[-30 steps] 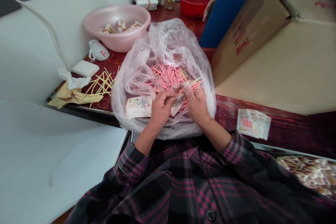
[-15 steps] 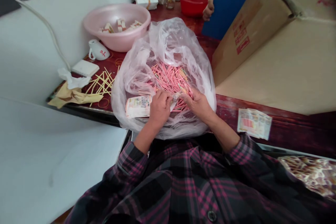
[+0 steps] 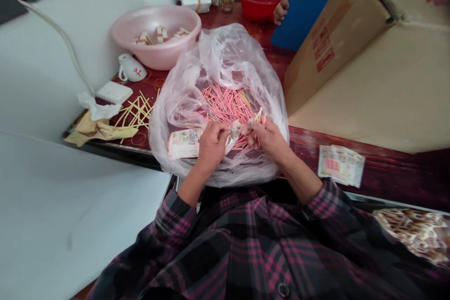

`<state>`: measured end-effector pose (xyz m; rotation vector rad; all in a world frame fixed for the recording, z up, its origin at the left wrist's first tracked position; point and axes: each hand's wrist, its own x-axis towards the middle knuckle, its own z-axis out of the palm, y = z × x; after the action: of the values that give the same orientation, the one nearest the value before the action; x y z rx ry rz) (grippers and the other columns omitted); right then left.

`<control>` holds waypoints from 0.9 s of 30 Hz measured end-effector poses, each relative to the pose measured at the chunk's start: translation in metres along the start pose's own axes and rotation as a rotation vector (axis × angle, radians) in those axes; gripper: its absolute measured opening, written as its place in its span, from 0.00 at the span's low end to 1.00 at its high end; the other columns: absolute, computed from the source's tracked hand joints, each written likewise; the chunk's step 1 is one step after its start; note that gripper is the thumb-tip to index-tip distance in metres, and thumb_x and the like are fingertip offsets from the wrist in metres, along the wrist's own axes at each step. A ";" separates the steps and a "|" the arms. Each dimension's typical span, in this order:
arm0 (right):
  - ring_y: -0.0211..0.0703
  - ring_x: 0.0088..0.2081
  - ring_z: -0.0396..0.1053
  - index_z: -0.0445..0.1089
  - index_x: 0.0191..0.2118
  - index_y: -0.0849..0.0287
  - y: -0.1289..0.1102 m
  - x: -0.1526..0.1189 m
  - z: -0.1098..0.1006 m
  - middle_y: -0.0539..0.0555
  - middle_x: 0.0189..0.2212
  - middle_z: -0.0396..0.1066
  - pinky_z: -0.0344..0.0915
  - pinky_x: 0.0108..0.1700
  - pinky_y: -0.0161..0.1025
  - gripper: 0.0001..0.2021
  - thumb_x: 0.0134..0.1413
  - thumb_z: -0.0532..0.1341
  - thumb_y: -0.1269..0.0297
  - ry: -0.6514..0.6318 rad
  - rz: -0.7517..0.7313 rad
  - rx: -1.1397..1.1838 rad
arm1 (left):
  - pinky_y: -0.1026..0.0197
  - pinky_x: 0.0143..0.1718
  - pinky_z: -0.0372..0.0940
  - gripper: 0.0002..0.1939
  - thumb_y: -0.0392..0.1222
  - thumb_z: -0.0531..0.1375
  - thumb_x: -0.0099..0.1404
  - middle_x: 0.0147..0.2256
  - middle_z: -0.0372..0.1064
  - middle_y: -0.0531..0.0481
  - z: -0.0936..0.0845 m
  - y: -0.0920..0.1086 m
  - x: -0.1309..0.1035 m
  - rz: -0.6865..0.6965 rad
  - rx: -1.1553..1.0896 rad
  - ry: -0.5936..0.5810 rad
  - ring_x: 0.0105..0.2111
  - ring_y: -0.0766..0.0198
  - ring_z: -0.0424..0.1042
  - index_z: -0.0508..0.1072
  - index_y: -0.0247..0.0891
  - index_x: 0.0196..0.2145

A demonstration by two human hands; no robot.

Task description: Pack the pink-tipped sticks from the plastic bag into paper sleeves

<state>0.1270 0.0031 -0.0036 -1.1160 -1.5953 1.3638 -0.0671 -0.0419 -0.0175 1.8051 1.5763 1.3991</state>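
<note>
A crumpled clear plastic bag (image 3: 168,103) lies open on the table, with many pink sticks (image 3: 228,103) heaped in it. My left hand (image 3: 213,143) pinches the edge of a small clear printed packet (image 3: 235,129) above the heap. Close by on the right, my right hand (image 3: 269,136) is closed round several pink and pale sticks (image 3: 258,115), its fingertips near the packet's mouth. Left of my left hand, a stack of flat printed packets (image 3: 184,143) rests on the bag.
Yellow sticks (image 3: 138,110), a white mug (image 3: 131,68) and a pink basin (image 3: 156,56) are on the left. A cardboard box (image 3: 365,70) stands right. Printed packets (image 3: 341,165) lie at the front right. Behind, another person's hand (image 3: 280,9) holds a blue board (image 3: 309,4) beside a red basin (image 3: 258,2).
My right hand has shifted slightly right, away from my left, and the sticks in it now stand up more. The other person's hand has moved slightly and the blue board has shifted.
</note>
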 end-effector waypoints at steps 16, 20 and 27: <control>0.49 0.36 0.73 0.74 0.35 0.53 -0.011 0.005 0.000 0.55 0.29 0.72 0.73 0.35 0.44 0.32 0.46 0.74 0.27 -0.087 0.108 0.188 | 0.59 0.47 0.70 0.05 0.33 0.64 0.67 0.38 0.77 0.52 0.005 -0.002 0.004 -0.148 -0.193 -0.002 0.40 0.62 0.75 0.73 0.42 0.39; 0.48 0.35 0.74 0.77 0.36 0.54 -0.012 0.005 -0.001 0.54 0.30 0.76 0.74 0.35 0.44 0.28 0.43 0.79 0.35 -0.048 0.159 0.226 | 0.58 0.47 0.70 0.05 0.35 0.65 0.66 0.38 0.77 0.53 0.003 -0.002 0.006 -0.188 -0.232 0.027 0.39 0.62 0.76 0.74 0.42 0.40; 0.50 0.35 0.75 0.77 0.35 0.54 -0.007 0.004 0.002 0.55 0.29 0.76 0.74 0.33 0.46 0.30 0.43 0.77 0.31 -0.046 0.160 0.271 | 0.61 0.41 0.70 0.14 0.37 0.69 0.62 0.35 0.76 0.55 -0.003 0.001 0.004 -0.342 -0.425 -0.105 0.36 0.63 0.76 0.74 0.42 0.45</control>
<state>0.1224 0.0056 0.0034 -1.0703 -1.3255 1.6659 -0.0695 -0.0393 -0.0140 1.2729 1.3314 1.3274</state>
